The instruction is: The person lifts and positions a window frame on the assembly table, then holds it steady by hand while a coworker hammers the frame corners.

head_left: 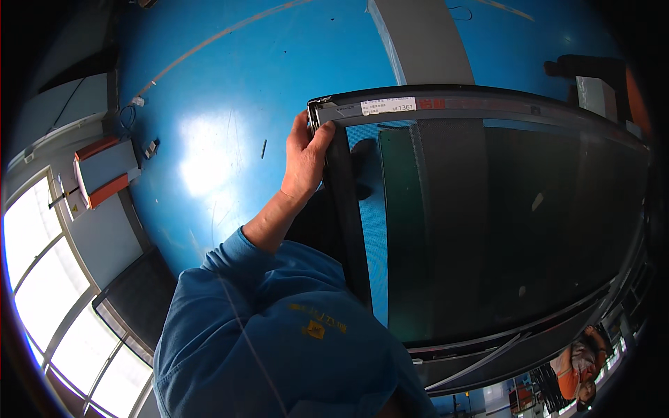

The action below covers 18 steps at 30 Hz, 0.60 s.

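My left hand [306,157] grips the upper left corner of a large framed glass panel [474,230]. The thumb lies on the near face and the fingers wrap round the outer edge. Its black frame [346,209] surrounds dark, greenish glass, with a strip of blue mesh showing along the left side. A white paper label [388,106] is stuck on the top bar, beside some red markings. The panel stands tilted in front of my body, reaching far to the right. My right hand is out of sight.
A grey beam-like block [421,42] lies on the shiny blue floor [230,76] beyond the panel. Orange-and-white equipment [104,171] and a dark panel [139,296] stand at the left near bright windows. Another person [582,362] is at lower right. A white box [596,95] sits far right.
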### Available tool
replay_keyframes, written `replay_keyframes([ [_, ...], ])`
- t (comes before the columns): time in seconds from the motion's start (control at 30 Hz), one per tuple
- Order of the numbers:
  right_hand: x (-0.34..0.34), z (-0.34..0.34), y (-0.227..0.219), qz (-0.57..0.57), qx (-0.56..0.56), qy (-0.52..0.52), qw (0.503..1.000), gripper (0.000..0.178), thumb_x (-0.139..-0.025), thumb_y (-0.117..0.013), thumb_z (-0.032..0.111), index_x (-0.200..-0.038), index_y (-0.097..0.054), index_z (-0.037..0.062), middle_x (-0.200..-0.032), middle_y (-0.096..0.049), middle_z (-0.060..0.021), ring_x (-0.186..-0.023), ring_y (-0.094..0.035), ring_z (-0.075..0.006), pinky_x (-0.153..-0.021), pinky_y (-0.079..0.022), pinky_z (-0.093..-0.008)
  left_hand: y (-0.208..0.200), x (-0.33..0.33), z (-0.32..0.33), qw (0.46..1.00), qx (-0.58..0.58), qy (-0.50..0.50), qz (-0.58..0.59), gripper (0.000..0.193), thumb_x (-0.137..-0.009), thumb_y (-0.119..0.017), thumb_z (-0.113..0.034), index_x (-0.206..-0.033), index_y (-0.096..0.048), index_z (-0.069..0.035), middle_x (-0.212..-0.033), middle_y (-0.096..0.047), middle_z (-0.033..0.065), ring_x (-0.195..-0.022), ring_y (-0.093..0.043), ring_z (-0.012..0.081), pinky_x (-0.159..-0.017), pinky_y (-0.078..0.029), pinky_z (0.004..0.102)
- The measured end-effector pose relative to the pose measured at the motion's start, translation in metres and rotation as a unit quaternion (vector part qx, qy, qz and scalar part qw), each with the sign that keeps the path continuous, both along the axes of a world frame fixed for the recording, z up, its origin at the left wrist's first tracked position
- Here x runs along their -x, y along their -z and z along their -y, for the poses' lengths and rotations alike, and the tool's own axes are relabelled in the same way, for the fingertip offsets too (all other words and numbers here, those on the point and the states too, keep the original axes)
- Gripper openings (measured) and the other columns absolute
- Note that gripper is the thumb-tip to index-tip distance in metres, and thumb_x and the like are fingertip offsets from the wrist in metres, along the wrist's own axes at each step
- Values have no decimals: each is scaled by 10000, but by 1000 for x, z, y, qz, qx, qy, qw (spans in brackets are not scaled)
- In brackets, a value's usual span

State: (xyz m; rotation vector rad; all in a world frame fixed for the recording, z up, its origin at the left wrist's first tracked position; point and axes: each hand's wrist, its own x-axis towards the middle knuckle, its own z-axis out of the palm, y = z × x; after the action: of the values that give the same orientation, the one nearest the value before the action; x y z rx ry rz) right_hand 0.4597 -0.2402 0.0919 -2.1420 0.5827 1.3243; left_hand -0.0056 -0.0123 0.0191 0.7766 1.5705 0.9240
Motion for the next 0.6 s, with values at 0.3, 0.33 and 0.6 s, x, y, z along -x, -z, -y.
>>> replay_keyframes([
  [0.3,-14,-32,-21,-15,25,35,999,305,-880,-418,370,-1104,-408,163,-1075,-402,-11,-994,-394,-189,-906,-341,-370,3,4,1,999,0,18,-27,372,-850,-503,-212,-1147,-441,3,-885,-526,99,-771,-471,131,-708,-390,231],
  [0.33,-17,-34,-23,-15,28,38,999,310,-881,-415,371,-1111,-407,164,-1083,-402,-12,-1001,-394,-191,-910,-340,-372,3,4,0,999,1,21,-28,372,-850,-503,-212,-1147,-441,3,-885,-526,99,-771,-471,131,-708,-390,231],
  [0.6,-39,-52,-34,-18,47,61,997,347,-891,-388,386,-1162,-399,171,-1146,-403,-17,-1057,-393,-205,-942,-326,-388,2,4,0,999,17,14,-40,398,-838,-521,-229,-1151,-443,5,-930,-522,113,-819,-473,151,-740,-388,266],
])
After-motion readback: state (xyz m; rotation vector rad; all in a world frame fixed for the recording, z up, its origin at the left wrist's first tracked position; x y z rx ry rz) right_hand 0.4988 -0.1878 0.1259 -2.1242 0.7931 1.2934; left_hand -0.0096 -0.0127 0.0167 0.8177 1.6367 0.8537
